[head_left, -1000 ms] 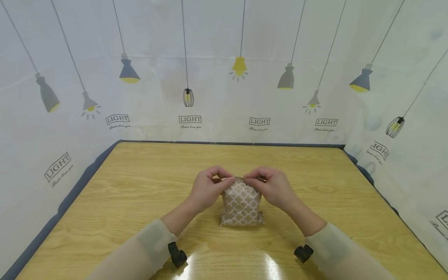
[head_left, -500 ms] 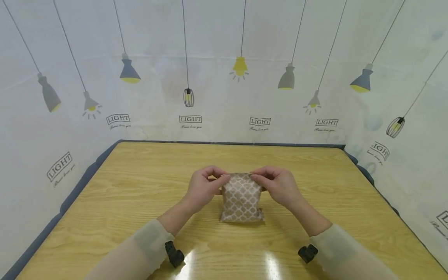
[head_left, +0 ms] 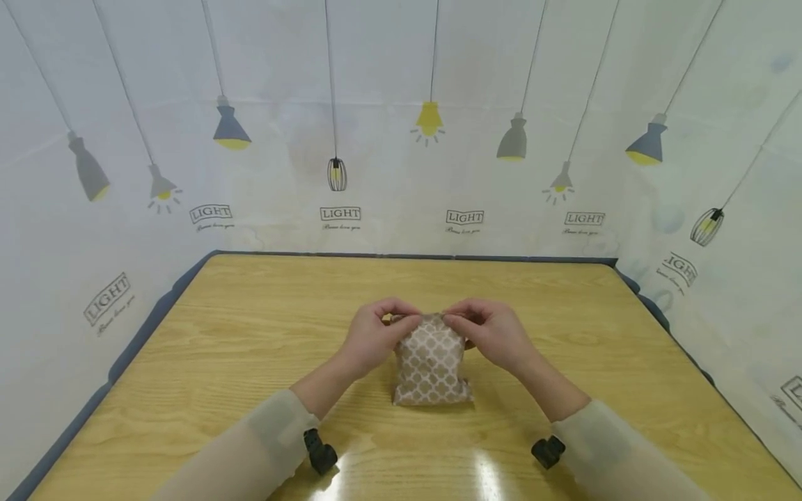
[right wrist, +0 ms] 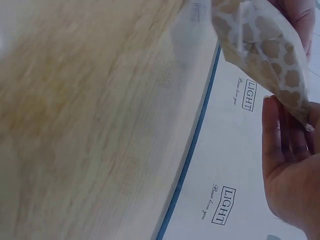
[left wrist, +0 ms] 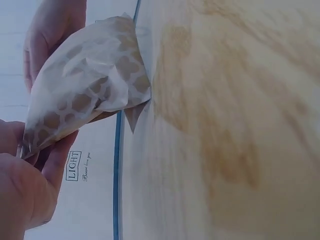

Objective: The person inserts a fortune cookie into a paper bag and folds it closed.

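Note:
A small brown paper bag (head_left: 431,365) with a white lattice print stands upright on the table, its bottom edge at the wood. My left hand (head_left: 371,334) pinches the left part of its top edge between thumb and fingers. On the other side my right hand (head_left: 495,334) pinches the top edge near the right corner. The bag (left wrist: 92,82) looks plump and creased in the left wrist view, with a pointed corner sticking out low down. In the right wrist view, fingers (right wrist: 272,130) of the right hand lie behind the bag's top. The bag's contents are hidden.
The wooden table (head_left: 250,327) extends around the bag, with a dark blue edge along its back and sides. Behind it hangs a pale wall covering (head_left: 376,125) printed with lamps and LIGHT labels. A black wrist camera (head_left: 321,452) sits at each sleeve.
Both hands first spread apart along the bag's top edge, then came closer together again. The bag's top widened and then narrowed slightly, while its base stayed at about the same spot.

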Motion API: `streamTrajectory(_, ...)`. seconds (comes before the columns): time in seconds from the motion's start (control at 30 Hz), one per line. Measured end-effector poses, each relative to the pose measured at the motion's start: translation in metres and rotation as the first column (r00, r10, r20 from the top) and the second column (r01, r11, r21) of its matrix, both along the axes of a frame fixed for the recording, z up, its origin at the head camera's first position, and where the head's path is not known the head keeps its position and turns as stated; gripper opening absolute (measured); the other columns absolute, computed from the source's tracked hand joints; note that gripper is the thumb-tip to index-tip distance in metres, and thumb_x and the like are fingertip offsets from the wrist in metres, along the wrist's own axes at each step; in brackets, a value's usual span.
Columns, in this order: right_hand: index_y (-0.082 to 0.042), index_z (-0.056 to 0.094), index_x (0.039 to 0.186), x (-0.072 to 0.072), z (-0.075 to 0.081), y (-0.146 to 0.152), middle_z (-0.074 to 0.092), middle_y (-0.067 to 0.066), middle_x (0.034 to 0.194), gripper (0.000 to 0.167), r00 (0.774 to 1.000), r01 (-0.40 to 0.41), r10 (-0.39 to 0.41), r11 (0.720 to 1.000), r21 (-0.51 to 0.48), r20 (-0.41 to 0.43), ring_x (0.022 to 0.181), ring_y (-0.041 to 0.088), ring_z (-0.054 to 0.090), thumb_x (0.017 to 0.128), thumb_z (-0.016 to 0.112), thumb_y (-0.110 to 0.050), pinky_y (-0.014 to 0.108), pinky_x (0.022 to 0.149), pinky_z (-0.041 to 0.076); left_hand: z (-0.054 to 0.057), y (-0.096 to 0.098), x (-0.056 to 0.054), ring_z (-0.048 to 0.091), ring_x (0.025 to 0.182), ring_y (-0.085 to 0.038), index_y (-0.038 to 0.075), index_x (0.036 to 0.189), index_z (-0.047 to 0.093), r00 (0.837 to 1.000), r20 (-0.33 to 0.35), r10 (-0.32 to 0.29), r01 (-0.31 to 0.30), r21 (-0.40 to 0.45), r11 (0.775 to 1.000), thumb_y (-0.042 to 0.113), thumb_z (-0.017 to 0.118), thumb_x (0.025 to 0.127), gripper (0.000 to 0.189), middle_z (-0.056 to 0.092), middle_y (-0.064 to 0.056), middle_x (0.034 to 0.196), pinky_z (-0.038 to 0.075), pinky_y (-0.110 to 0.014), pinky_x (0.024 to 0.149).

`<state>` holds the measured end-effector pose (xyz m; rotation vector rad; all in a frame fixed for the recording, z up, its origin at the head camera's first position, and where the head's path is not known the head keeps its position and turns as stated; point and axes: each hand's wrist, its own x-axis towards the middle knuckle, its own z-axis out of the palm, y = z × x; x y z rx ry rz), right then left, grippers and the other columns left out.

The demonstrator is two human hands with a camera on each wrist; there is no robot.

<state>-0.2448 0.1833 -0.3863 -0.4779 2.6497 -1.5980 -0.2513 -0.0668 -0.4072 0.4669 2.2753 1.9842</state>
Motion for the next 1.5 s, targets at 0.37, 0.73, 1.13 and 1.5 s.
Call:
streamTrajectory(0.37,-0.009,0.082,0.115,0.000,0.003,-0.010,0.075,0.011,0.093,0.015,1.000,0.000,0.000,1.000,-0.002,0.024,0.072,0.016,0.065,0.106,0.074,-0.018,0.035,0.063,0.065,-0.001,0.002,0.004,0.059,0.071,-0.011,0.009,0.109,0.080,0.994,-0.106,0.014,-0.018,-0.041,0.999,0.013,0.074,0.105,0.008,0.074,-0.012,0.107,0.049,-0.021,0.057)
streamTrajectory(0.73,-0.007,0.082,0.116,0.003,0.005,-0.005,0.080,0.015,0.112,0.017,0.997,0.077,-0.075,0.995,-0.056,0.030,0.082,0.017,0.073,0.107,0.074,-0.019,0.040,0.072,0.069,0.001,-0.002,0.000,0.068,0.084,-0.011,0.009,0.113,0.083,0.997,-0.055,0.045,-0.045,-0.005,0.999,0.018,0.078,0.103,0.014,0.075,-0.008,0.108,0.062,-0.025,0.070)
streamTrajectory(1.13,-0.004,0.078,0.125,0.001,0.002,0.004,0.075,0.014,0.111,0.026,0.993,0.102,-0.095,0.990,-0.094,0.075,0.090,0.017,0.074,0.107,0.073,-0.023,0.041,0.076,0.070,0.001,-0.011,-0.002,0.070,0.079,-0.016,0.006,0.111,0.082,0.996,0.046,0.077,-0.078,0.029,0.997,0.013,0.075,0.103,0.013,0.068,-0.008,0.105,0.070,-0.039,0.071)
streamTrajectory(1.5,-0.005,0.081,0.117,-0.008,0.001,0.005,0.078,0.013,0.108,0.019,0.980,0.164,-0.155,0.984,-0.067,0.124,0.091,0.018,0.077,0.107,0.073,-0.020,0.034,0.074,0.069,0.000,-0.015,-0.010,0.072,0.086,-0.019,0.006,0.117,0.080,0.991,0.101,0.082,-0.087,0.043,0.995,0.016,0.074,0.104,0.017,0.068,-0.009,0.107,0.070,-0.039,0.072)
